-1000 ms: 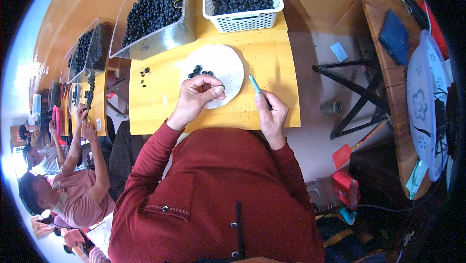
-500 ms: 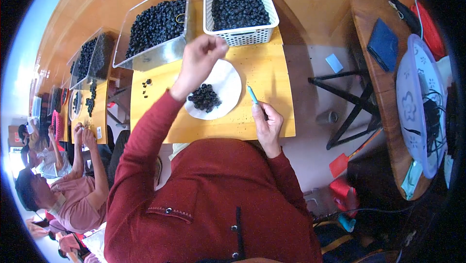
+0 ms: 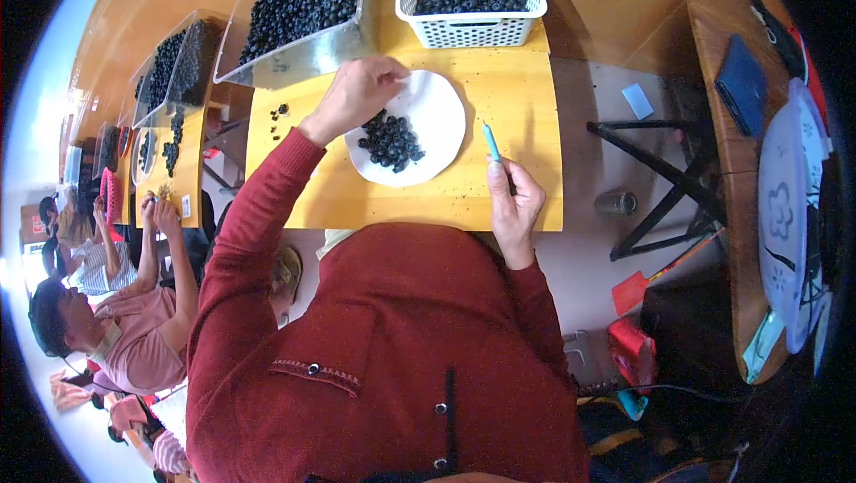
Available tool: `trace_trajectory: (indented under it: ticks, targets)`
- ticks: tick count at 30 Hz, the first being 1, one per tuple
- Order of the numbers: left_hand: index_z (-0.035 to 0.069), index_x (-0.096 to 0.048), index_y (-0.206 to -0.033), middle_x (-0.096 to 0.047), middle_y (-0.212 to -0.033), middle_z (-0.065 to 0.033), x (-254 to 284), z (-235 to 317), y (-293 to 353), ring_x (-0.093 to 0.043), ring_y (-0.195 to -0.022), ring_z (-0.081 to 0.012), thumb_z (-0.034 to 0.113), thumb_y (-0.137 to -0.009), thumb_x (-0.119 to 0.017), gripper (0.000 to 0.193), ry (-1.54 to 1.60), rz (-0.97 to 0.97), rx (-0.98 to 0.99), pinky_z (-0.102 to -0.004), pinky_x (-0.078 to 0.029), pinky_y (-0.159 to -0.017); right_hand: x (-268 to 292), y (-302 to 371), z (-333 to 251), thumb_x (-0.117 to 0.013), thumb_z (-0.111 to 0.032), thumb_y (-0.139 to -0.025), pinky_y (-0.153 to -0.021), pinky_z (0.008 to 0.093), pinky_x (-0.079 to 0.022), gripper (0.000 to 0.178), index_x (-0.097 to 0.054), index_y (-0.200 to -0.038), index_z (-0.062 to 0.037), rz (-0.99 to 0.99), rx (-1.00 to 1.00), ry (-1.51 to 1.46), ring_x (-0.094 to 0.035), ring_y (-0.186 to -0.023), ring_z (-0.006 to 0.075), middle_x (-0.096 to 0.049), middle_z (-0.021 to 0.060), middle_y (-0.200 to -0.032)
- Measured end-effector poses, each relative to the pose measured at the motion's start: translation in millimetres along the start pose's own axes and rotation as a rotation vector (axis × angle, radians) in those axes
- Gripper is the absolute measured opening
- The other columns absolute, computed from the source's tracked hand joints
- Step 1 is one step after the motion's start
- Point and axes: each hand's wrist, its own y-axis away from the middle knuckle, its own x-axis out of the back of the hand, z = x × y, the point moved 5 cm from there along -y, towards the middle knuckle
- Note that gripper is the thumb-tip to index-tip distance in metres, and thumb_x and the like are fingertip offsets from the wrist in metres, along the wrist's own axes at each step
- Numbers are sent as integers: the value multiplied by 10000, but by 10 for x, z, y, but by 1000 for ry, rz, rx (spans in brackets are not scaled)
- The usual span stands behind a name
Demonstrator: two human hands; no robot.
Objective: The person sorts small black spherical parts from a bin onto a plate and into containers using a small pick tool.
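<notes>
A white round plate (image 3: 440, 124) lies on the yellow table, with a small heap of dark blueberries (image 3: 391, 141) on its left half. My left hand (image 3: 358, 93) hovers over the plate's upper left edge, its fingertips pinched together. What they hold, if anything, is too small to make out. Right of the plate, my right hand (image 3: 514, 208) is closed around a slim turquoise pen-like tool (image 3: 492, 141), its tip pointing away from me. Something dark shows between that hand's fingers, and I cannot tell what it is.
Behind the plate stand a clear plastic bin (image 3: 308, 53) and a white perforated basket (image 3: 473, 34), both full of blueberries. Dark bits (image 3: 280, 112) lie at the table's left. A seated person (image 3: 143, 336) works at a neighbouring table. A wooden table (image 3: 727, 206) stands at the right.
My left hand has drawn back from beside the basket to the plate's upper left edge, still pinched. The whole view has shifted slightly. My right hand keeps the turquoise tool.
</notes>
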Motion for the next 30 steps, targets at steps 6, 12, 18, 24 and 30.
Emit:
trace_trajectory:
  ticks: [6, 12, 18, 24, 30]
  targets:
    - [-8, -700, -995, -705, -936, -132, 16, -227, 294, -697, -831, -238, 49, -845, -674, 163, -44, -82, 24, -338, -554, -767, -23, -4, -31, -621, -223, -980, -556, 197, -328, 276, -686, -1013, 44, -32, 33, 29, -408, -647, 24, -518, -59, -737]
    - [30, -716, -987, -707, -945, -155, -15, -254, 247, -688, -841, -299, 103, -811, -685, 193, -224, -213, 7, -378, -539, -775, -19, 9, 16, -619, -231, -982, -548, 194, -322, 283, -687, -1020, 42, -10, 19, 8, -410, -643, 23, -518, -57, -729]
    - [36, -710, -975, -705, -921, -154, -67, -190, 206, -679, -857, -311, 98, -800, -674, 189, -320, -306, -40, -395, -526, -798, -19, 12, -21, -610, -228, -988, -538, 193, -307, 282, -687, -1021, 42, -14, 12, 15, -393, -627, 18, -501, -65, -710]
    - [19, -704, -960, -701, -916, -157, -112, -193, 223, -675, -854, -313, 86, -791, -682, 183, -281, -305, -79, -400, -526, -798, -22, 2, -48, -635, -234, -970, -520, 210, -336, 281, -684, -971, 43, 7, 10, -9, -413, -606, 31, -506, -53, -678]
    - [4, -710, -972, -705, -913, -165, -67, -176, 235, -682, -828, -307, 53, -826, -672, 158, -154, -174, -134, -383, -539, -778, -19, 6, -21, -608, -256, -989, -520, 197, -283, 302, -692, -1021, 32, 1, 8, 24, -366, -605, 17, -476, -75, -694]
